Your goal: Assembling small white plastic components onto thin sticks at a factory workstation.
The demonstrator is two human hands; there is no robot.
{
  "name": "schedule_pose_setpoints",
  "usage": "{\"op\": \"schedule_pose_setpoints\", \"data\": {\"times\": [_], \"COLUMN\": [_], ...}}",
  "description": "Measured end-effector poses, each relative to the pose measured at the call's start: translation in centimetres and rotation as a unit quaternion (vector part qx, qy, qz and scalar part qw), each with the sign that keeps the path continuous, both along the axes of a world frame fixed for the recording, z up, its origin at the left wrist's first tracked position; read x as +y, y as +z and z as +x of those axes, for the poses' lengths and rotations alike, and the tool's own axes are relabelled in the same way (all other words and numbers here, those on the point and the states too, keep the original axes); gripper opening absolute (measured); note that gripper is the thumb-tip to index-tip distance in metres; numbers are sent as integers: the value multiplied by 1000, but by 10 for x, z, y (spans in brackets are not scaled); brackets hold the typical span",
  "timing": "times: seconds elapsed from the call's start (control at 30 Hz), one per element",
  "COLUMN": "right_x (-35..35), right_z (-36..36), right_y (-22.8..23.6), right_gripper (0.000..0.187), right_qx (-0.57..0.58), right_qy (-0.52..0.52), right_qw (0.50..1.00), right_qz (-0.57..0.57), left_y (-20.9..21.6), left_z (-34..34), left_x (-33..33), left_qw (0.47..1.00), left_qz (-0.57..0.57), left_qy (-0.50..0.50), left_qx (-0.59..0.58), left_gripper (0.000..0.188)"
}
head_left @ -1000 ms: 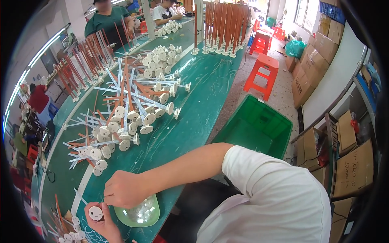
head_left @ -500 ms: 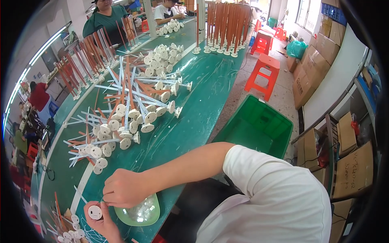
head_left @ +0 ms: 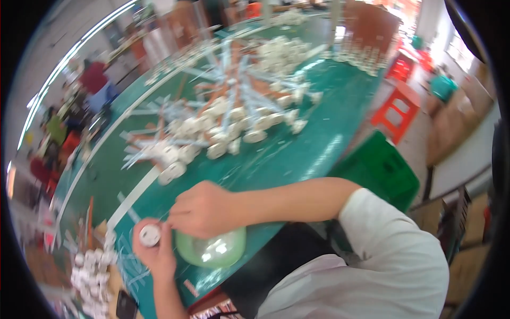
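My left hand (head_left: 160, 256) is closed around a white round plastic base (head_left: 150, 235), its slotted face turned up. A pale flat strip (head_left: 129, 208) sticks out beyond that hand, apparently from the base. My right hand (head_left: 203, 210) is bent in a pinch beside the left thumb; whatever is between its fingertips is too small and blurred to make out. Just below the right hand stands a light green bowl (head_left: 204, 262) with small clear pieces in it. Beyond both hands lies a heap of similar white bases (head_left: 255, 136) with pale and brown strips.
More white bases (head_left: 94, 260) lie at lower left, near a dark phone (head_left: 126, 305). Upright brown strips on bases (head_left: 366, 34) stand at the table's far end. Right of the green table (head_left: 313, 143) are a green crate (head_left: 382, 173) and a red stool (head_left: 396, 112).
The head view has turned, so the table and both hands appear farther right and higher, with blur. Both hands stay together above the bowl's left side, the left still holding the white base.
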State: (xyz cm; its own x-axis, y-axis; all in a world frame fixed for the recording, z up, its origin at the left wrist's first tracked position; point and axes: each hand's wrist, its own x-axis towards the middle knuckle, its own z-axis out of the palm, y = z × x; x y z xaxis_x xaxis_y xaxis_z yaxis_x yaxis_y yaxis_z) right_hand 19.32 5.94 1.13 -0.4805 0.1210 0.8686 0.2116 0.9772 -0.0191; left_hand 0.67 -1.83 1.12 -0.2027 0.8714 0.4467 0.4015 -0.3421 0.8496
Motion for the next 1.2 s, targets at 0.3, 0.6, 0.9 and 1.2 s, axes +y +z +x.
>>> {"op": "schedule_pose_setpoints", "data": {"times": [0.3, 0.6, 0.9, 1.2], "right_x": [1, 2, -1, 0], "right_z": [1, -2, -8, -4], "right_y": [-3, 4, -2, 0], "right_gripper": [14, 19, 23, 23], "right_qx": [-14, 65, 57, 49], "right_qy": [36, 62, 56, 67], "right_qw": [999, 995, 997, 996], "right_qz": [-14, -48, -16, -17], "left_y": [-6, 1, -1, -2], "left_z": [-4, 7, -9, -4], "left_x": [-6, -1, -2, 0], "left_qw": [998, 978, 971, 988], "left_qz": [-2, 51, 90, 71], "left_qy": [-57, -200, -215, -131], "left_qx": [1, -25, 50, 31], "left_gripper": [25, 63, 46, 45]}}
